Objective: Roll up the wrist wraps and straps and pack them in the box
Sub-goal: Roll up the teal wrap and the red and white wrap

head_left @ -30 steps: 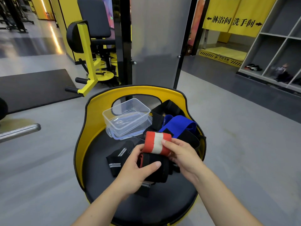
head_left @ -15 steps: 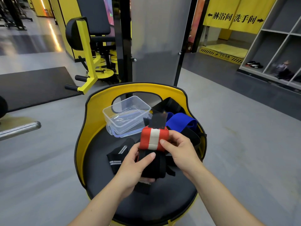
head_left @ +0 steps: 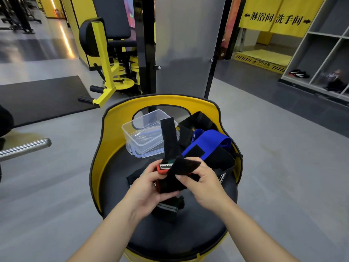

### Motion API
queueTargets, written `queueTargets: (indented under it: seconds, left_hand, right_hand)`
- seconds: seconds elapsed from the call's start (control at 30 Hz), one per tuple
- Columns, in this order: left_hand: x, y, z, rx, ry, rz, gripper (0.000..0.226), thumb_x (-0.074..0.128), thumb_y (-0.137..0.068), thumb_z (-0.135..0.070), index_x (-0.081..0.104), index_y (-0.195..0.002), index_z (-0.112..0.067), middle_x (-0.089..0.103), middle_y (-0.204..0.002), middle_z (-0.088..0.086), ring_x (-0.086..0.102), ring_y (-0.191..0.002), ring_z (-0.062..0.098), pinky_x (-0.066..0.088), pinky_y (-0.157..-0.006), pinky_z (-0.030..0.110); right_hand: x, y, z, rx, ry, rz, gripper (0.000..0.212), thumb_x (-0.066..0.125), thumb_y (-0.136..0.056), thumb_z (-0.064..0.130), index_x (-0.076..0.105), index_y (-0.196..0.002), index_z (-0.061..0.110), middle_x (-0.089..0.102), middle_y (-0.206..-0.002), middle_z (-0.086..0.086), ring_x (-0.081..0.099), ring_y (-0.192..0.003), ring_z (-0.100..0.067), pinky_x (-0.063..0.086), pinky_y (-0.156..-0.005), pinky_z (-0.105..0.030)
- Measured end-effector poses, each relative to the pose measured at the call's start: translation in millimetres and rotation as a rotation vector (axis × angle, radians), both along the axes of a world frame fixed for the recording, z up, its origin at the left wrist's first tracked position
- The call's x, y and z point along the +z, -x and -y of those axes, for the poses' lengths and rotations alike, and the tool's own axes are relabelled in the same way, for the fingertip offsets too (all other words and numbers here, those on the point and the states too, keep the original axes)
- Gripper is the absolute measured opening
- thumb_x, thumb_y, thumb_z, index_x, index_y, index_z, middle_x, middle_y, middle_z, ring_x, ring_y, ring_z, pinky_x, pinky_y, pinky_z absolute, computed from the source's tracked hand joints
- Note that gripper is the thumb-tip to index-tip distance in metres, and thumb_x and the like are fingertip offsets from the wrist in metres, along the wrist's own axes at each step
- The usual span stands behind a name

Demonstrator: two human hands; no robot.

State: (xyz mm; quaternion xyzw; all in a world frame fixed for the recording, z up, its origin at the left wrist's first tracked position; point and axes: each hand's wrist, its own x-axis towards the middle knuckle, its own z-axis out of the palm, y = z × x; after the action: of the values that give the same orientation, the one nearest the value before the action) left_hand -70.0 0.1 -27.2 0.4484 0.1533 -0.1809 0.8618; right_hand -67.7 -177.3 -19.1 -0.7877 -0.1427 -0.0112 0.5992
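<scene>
Box [head_left: 149, 132] clear plastic, rectangular, no wraps inside, on black padded seat [head_left: 170, 241]. Both hands, left [head_left: 149, 188] and right [head_left: 204, 186], grasp black-red wrap [head_left: 170, 178] above seat; fuzzy strip upright. Blue wrap [head_left: 211, 142] beside box.

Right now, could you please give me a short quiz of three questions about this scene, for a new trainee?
1. True or false: the clear plastic box already holds a rolled wrap.
2. Which hand pinches the fuzzy black flap of the red and black wrist wrap: A) left hand B) right hand
3. Fill in: the blue wrap lies on the ____ side of the box.

Key
1. False; nothing rolled shows inside it.
2. B; the left hand grips the wrap's body.
3. Right, on the seat.
</scene>
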Motion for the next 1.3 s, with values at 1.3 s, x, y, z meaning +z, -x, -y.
queueTargets:
  seconds: [1.3]
  left_hand:
    - [8.2, -6.6, -1.0, 0.185, 0.246, 0.01, 0.046, 0.06, -0.094, -0.017, 0.06, -0.139, -0.007, 0.067, -0.133, 0.024, 0.064, -0.125, 0.045, 0.05, -0.103, 0.064]
  right_hand:
    - [-6.6, 0.7, -5.9, -0.075, -0.247, -0.423, 0.012, 0.075, -0.09, 0.008, 0.076, -0.101, 0.001, 0.078, -0.097, -0.018, 0.073, -0.088, -0.025, 0.059, -0.088, -0.038]
